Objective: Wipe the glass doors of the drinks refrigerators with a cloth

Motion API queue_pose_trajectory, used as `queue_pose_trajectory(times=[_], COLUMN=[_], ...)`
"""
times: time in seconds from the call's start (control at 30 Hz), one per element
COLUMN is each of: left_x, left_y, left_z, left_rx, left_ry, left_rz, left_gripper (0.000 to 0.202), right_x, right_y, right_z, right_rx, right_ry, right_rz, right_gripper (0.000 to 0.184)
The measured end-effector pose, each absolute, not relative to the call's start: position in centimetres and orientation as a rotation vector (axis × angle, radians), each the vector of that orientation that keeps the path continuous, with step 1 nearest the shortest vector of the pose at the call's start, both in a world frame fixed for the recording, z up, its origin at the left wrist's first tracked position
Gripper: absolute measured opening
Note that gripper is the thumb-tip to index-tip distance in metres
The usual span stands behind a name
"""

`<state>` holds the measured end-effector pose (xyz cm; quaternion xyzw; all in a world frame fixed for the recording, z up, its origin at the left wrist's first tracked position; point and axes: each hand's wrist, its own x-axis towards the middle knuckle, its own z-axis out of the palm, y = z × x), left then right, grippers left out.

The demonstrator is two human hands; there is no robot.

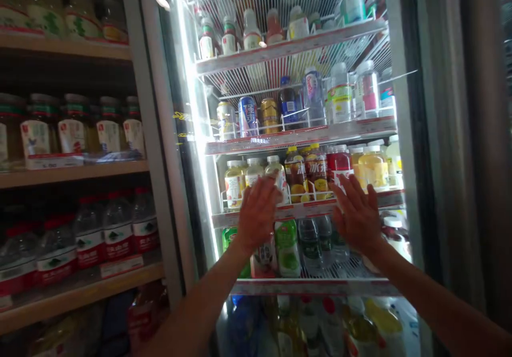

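Both hands are raised before a lit drinks cooler with wire shelves. My left hand (259, 210) has its fingers stretched out and holds nothing. It overlaps the pale-labelled bottles (234, 183) and the shelf edge below them. To the right, my right hand (357, 213) is also open, fingers spread, in front of a red drink bottle (340, 162). Between the hands stand dark iced-tea bottles with yellow caps (296, 175). Whether either hand touches anything, such as a glass pane, I cannot tell.
Left of the cooler, wooden shelves (80, 178) hold red-labelled water bottles (122, 234) and other bottled drinks. Cans (248, 117) and bottles fill the cooler's upper shelves. Clear and green bottles (287, 247) stand lower down. A grey frame (404, 133) borders the cooler's right side.
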<state>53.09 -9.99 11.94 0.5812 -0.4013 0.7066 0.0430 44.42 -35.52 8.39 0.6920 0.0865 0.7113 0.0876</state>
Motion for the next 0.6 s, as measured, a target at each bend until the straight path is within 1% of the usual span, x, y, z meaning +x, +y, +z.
queue_pose_trajectory(times=[0.03,0.07,0.1,0.2,0.23,0.27,0.3,0.4,0.43,0.47,0.57,0.6], left_x=[53.0,53.1,53.2,53.9,54.0,53.8,53.6,52.8,52.7,52.7,53.1,53.1], left_y=[-10.4,-10.5,-10.4,-9.6,-9.8,-10.2,-10.8,-12.8,-13.0,-13.0,-12.2,-12.2], left_z=[11.8,12.0,12.4,14.4,14.8,14.9,14.8,14.0,14.0,14.2,15.6,15.9], left_rx=[1.814,1.831,1.825,1.655,1.605,1.594,1.632,1.799,1.808,1.799,1.668,1.642], left_ry=[-1.419,-1.516,-1.484,-0.888,-0.759,-0.730,-0.819,-1.376,-1.447,-1.402,-0.853,-0.758], left_rz=[2.159,2.159,2.170,2.170,2.144,2.126,2.124,2.154,2.164,2.166,2.089,2.051], left_gripper=[0.052,0.052,0.052,0.053,0.053,0.053,0.053,0.052,0.051,0.051,0.053,0.054], right_x=[44.4,44.4,44.4,44.3,44.3,44.4,44.4,44.3,44.3,44.3,44.3,44.3], right_y=[-35.5,-35.6,-35.6,-35.6,-35.6,-35.5,-35.5,-35.4,-35.4,-35.4,-35.4,-35.5], right_z=[8.4,8.4,8.4,8.4,8.4,8.4,8.4,8.5,8.5,8.5,8.5,8.4], right_rx=[2.059,2.057,2.054,2.055,2.058,2.061,2.065,2.063,2.066,2.066,2.065,2.064], right_ry=[0.261,0.267,0.274,0.282,0.275,0.267,0.261,0.268,0.274,0.278,0.275,0.269], right_rz=[2.117,2.116,2.117,2.115,2.115,2.112,2.110,2.116,2.113,2.112,2.104,2.100], right_gripper=[0.065,0.065,0.064,0.064,0.064,0.064,0.064,0.063,0.063,0.063,0.064,0.065])
